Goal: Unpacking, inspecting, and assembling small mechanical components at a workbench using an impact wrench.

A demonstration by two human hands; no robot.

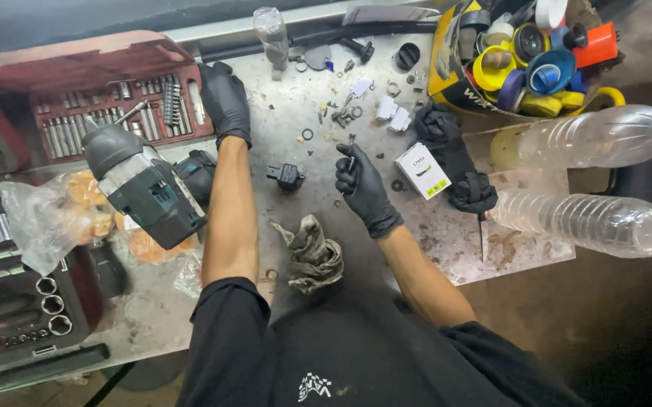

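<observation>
My right hand (362, 186), in a black glove, pinches a small metal screw (351, 144) and holds it upright above the grey workbench (288, 120). A small black plastic part (288, 177) lies just left of it. My left hand (225, 99), also gloved in black, reaches far forward and rests on the edge of the open red socket case (122, 105); I cannot make out anything in it. A cordless drill (149, 188) lies on its side left of my left forearm. Loose screws, washers and rings (341, 114) are scattered beyond my right hand.
A dirty rag (312, 252) lies between my forearms. A small white box (421, 170) and black gloves (458, 162) sit at right. Two clear plastic bottles (589, 218) lie at the right edge. A bag of coloured tape rolls (525, 60) stands at back right. A black socket tray (17, 301) is at left.
</observation>
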